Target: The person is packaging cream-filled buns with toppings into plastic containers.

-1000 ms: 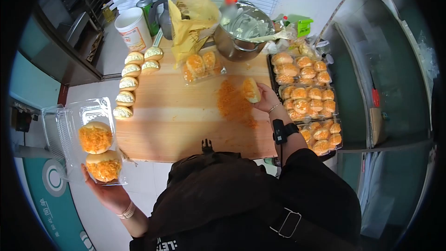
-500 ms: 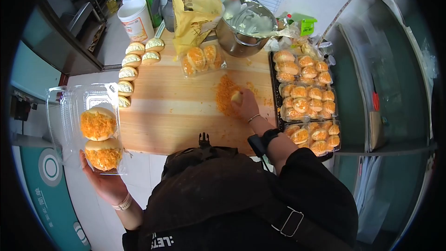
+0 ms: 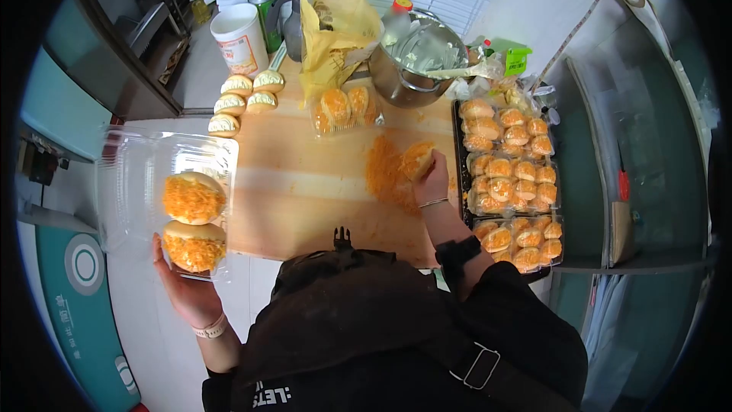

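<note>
Wooden table [image 3: 305, 206] with orange shreds [image 3: 383, 172], cream-topped buns [image 3: 229, 104], steel pot [image 3: 408, 93]

Black clothing [image 3: 526, 328] with white lettering [image 3: 272, 396], a silvery buckle [image 3: 476, 367] and a pale wristband [image 3: 211, 327] are worn.

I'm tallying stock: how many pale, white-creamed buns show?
5: three pale, white-creamed buns in a left column on the wooden table, two to its right. More may hide behind the open clear plastic container.

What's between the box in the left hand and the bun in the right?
The head view shows mostly bare tabletop, then the pile of orange shreds beside the bun.
</note>
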The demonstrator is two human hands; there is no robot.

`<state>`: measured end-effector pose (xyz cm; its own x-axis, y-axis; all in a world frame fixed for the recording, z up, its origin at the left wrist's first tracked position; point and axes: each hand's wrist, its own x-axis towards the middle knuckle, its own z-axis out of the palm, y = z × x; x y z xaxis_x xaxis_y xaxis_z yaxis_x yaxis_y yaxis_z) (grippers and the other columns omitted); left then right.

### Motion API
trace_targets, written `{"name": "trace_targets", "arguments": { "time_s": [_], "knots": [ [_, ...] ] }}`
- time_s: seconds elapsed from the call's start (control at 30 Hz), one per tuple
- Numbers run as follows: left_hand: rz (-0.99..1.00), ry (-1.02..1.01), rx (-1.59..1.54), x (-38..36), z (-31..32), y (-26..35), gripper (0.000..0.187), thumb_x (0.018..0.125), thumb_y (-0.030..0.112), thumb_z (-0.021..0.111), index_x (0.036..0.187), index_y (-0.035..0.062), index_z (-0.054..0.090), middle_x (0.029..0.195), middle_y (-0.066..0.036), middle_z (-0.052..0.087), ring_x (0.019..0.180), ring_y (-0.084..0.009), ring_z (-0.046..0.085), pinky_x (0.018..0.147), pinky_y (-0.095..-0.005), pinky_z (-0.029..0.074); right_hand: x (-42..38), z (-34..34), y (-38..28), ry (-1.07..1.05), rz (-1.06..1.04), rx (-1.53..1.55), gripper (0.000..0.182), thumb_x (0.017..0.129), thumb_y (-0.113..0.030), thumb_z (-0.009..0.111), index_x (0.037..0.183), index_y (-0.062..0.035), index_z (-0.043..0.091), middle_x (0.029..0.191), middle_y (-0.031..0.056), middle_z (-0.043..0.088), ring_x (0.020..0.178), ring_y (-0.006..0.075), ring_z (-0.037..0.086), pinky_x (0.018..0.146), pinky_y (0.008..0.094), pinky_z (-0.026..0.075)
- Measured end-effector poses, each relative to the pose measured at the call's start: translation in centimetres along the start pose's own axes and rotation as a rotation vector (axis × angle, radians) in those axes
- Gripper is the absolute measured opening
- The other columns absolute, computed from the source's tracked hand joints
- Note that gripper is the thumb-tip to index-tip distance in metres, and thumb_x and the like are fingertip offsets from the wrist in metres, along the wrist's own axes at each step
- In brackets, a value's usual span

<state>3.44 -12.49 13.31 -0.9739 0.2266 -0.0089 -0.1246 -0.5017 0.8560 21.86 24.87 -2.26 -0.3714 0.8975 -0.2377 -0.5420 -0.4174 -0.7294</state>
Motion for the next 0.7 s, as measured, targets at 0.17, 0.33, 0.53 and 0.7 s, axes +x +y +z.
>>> {"name": "trace_targets", "arguments": {
  "time_s": [0.17, 0.33, 0.53, 0.7],
  "knots": [
    [-0.113, -0.263, -0.015, 2.5, 0.0, -3.5, 0.053, 0.097, 0.039, 0.033, 0.138, 0.0064, 0.028, 0.136, -0.011, 0.039, 0.124, -0.0247, 0.040, 0.103, -0.0398, 0.032, -1.8, 8.3, -5.5, -0.284, 0.503, 0.344, 0.041, 0.093, -0.033, 0.034, 0.117, -0.0035, 0.049, 0.112, 0.0120, 0.055, 0.098, 0.0259, 0.055, 0.086, 0.0387, 0.044],
    [-0.210, -0.317, -0.042, 3.4, 1.8, -6.2, 0.052, 0.097, 0.038, 0.034, 0.134, 0.0022, 0.034, 0.135, -0.011, 0.041, 0.125, -0.0221, 0.039, 0.104, -0.0365, 0.030, -3.0, 15.7, -8.0, -0.727, 0.846, 0.222, 0.044, 0.093, -0.038, 0.037, 0.114, -0.0020, 0.052, 0.115, 0.0146, 0.056, 0.109, 0.0235, 0.053, 0.086, 0.0447, 0.045],
    [-0.347, -0.312, 0.003, 1.7, 3.2, -6.5, 0.048, 0.097, 0.038, 0.032, 0.134, 0.0081, 0.034, 0.132, -0.011, 0.040, 0.118, -0.0250, 0.046, 0.093, -0.0433, 0.043, -3.2, 21.9, -4.3, -0.911, 0.270, -0.672, 0.045, 0.090, -0.036, 0.049, 0.118, -0.0013, 0.047, 0.113, 0.0156, 0.053, 0.095, 0.0231, 0.057, 0.080, 0.0328, 0.046],
    [-0.309, -0.252, 0.055, 0.9, 3.5, -5.9, 0.046, 0.097, 0.037, 0.032, 0.133, 0.0082, 0.036, 0.130, -0.010, 0.041, 0.113, -0.0233, 0.049, 0.086, -0.0401, 0.048, -6.0, 24.0, -2.7, -0.931, -0.206, -1.153, 0.048, 0.086, -0.034, 0.059, 0.115, -0.0006, 0.041, 0.115, 0.0179, 0.050, 0.096, 0.0254, 0.056, 0.083, 0.0333, 0.044]
  ]
}}
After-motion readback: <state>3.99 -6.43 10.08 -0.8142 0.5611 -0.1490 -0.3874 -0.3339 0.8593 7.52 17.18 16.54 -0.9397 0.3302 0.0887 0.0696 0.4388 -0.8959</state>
